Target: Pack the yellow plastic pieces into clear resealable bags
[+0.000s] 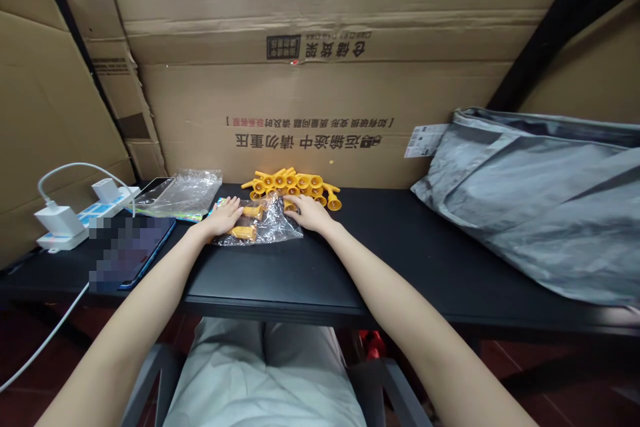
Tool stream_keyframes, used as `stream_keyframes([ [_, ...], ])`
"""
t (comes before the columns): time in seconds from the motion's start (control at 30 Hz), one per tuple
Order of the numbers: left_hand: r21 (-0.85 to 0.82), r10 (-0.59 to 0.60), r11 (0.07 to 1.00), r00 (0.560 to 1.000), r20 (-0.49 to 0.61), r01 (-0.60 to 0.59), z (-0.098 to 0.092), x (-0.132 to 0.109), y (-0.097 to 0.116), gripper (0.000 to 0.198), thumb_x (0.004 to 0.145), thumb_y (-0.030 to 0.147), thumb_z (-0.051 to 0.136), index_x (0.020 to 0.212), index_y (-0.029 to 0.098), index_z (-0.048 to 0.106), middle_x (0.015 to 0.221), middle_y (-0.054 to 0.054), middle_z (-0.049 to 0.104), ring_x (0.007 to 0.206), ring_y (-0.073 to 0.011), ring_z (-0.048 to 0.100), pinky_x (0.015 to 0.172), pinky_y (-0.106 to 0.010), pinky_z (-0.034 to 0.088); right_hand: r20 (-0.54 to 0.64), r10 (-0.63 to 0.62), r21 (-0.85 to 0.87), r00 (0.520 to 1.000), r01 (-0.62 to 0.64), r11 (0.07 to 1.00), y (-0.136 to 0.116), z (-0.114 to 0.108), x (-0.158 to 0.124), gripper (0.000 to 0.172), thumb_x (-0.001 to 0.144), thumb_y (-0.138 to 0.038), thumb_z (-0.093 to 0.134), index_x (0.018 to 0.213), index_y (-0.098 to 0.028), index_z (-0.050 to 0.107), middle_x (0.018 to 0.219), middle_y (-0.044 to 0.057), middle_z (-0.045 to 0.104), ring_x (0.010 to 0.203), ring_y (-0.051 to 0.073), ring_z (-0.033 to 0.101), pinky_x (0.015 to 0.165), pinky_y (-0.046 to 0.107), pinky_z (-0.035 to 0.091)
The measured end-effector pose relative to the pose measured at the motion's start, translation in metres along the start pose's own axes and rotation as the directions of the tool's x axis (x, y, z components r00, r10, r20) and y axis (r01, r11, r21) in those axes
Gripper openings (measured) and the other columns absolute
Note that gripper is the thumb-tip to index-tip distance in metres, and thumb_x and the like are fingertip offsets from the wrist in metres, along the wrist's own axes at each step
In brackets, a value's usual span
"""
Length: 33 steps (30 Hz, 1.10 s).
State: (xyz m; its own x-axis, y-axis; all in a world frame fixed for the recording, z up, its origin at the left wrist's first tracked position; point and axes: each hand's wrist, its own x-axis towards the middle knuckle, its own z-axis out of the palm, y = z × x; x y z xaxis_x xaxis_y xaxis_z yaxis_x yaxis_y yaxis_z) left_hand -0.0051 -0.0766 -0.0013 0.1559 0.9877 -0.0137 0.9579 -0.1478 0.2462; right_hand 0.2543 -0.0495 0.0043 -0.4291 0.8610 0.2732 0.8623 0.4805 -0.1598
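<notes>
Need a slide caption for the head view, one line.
Left hand on a clear bag with yellow horns, right hand by a pile of more, on a black table.

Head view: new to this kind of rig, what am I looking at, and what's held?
No machine here: a person works bare-handed, seen from a camera worn on the head, looking forward and down. On the black table, the left hand lies on a clear bag with yellow horns showing through; the right hand is at the bag's other side, by a pile of more. Whether either grips anything is unclear. Leftward are a power strip and dark device; rightward, a grey bag. Cardboard stands behind.
</notes>
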Motion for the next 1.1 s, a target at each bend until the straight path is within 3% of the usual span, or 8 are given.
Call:
stream_keyframes([
  [0.3,-0.009,-0.005,1.0,1.0,0.011,0.005,-0.001,-0.002,0.001,0.064,0.092,0.042,0.011,0.148,0.012,0.021,0.154,-0.009,0.012,0.143,-0.0239,0.005,0.113,-0.049,0.007,-0.033,0.116,-0.062,0.993,-0.118,0.991,0.0,-0.004,0.002,0.037,0.089,-0.036,0.052,0.125,-0.033,0.058,0.108,0.004,0.068,0.1,0.023,0.063,0.079,0.032,0.047],
  [0.53,-0.006,-0.012,1.0,1.0,0.011,0.013,-0.004,-0.004,0.004,0.063,0.092,0.042,0.012,0.147,0.014,0.023,0.154,-0.008,0.013,0.143,-0.0239,0.005,0.113,-0.049,0.008,-0.068,0.161,-0.094,0.985,-0.167,0.981,-0.002,-0.001,0.003,0.034,0.089,-0.034,0.05,0.121,-0.035,0.061,0.104,0.006,0.07,0.094,0.024,0.065,0.073,0.03,0.045],
  [0.67,-0.004,-0.014,1.0,1.0,0.004,0.014,-0.002,-0.003,0.002,0.062,0.092,0.043,0.012,0.147,0.016,0.024,0.154,-0.006,0.013,0.143,-0.0232,0.005,0.114,-0.049,0.009,-0.034,0.073,0.011,0.997,-0.073,0.997,0.003,-0.002,0.004,0.039,0.086,-0.031,0.053,0.124,-0.031,0.059,0.098,0.005,0.071,0.089,0.021,0.064,0.069,0.027,0.043],
  [0.77,0.003,-0.011,1.0,1.0,0.01,0.011,-0.001,-0.001,0.001,0.063,0.092,0.043,0.01,0.148,0.016,0.022,0.155,-0.007,0.013,0.143,-0.0226,0.006,0.114,-0.048,0.007,-0.077,0.026,0.126,0.997,-0.017,0.992,0.017,-0.01,0.002,0.031,0.086,-0.037,0.05,0.105,-0.024,0.07,0.079,0.004,0.071,0.072,0.017,0.062,0.063,0.025,0.04],
  [0.87,0.006,-0.009,1.0,1.0,0.008,0.009,0.0,0.0,-0.001,0.063,0.092,0.043,0.009,0.148,0.016,0.022,0.155,-0.006,0.013,0.144,-0.0223,0.006,0.114,-0.048,0.008,-0.264,0.22,0.174,0.939,-0.178,0.969,0.041,-0.021,-0.001,0.045,0.088,-0.045,0.04,0.077,-0.017,0.073,0.07,0.006,0.068,0.067,0.018,0.06,0.06,0.026,0.039],
  [0.97,0.007,-0.007,1.0,1.0,0.005,0.007,0.001,0.001,-0.002,0.063,0.092,0.044,0.01,0.148,0.017,0.023,0.155,-0.006,0.013,0.144,-0.0222,0.006,0.114,-0.049,0.009,-0.354,0.403,0.177,0.844,-0.363,0.915,0.073,-0.024,-0.003,0.036,0.088,-0.031,0.039,0.089,-0.017,0.072,0.094,0.01,0.069,0.088,0.021,0.061,0.071,0.027,0.043],
  [1.1,-0.002,0.002,1.0,1.0,0.006,-0.002,0.001,0.001,-0.003,0.063,0.092,0.046,0.01,0.147,0.019,0.023,0.155,-0.006,0.013,0.143,-0.0232,0.007,0.113,-0.05,0.008,-0.122,0.444,0.13,0.888,-0.429,0.894,0.106,-0.019,-0.005,0.042,0.078,-0.009,0.042,0.107,-0.024,0.069,0.127,0.006,0.058,0.114,0.021,0.053,0.09,0.032,0.043],
])
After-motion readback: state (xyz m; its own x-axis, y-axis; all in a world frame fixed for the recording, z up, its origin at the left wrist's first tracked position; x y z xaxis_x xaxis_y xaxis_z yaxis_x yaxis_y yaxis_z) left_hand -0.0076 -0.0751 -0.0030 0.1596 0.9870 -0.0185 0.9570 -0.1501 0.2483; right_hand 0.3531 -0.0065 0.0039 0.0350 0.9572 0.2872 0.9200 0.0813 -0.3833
